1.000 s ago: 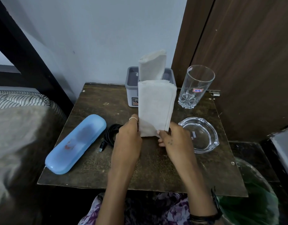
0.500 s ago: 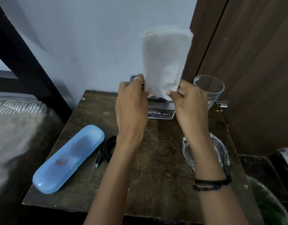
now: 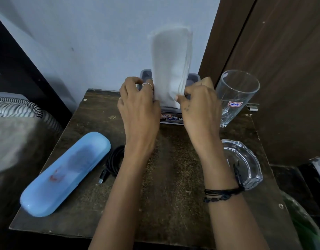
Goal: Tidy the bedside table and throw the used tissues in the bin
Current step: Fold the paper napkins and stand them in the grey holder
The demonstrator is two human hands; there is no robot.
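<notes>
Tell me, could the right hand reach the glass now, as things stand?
Probably yes. The glass stands just beside the right hand with nothing between them, but that hand's fingers hold the tissues and must let go first.

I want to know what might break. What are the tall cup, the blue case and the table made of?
The cup looks like clear glass: you see through it, and its base has cut facets. The blue case seems smooth, slightly see-through plastic. The table looks like dark, worn wood or board with a scuffed matt top.

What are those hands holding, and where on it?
Both hands, left and right, pinch a folded stack of tissues at its lower edge, one per side.
</notes>
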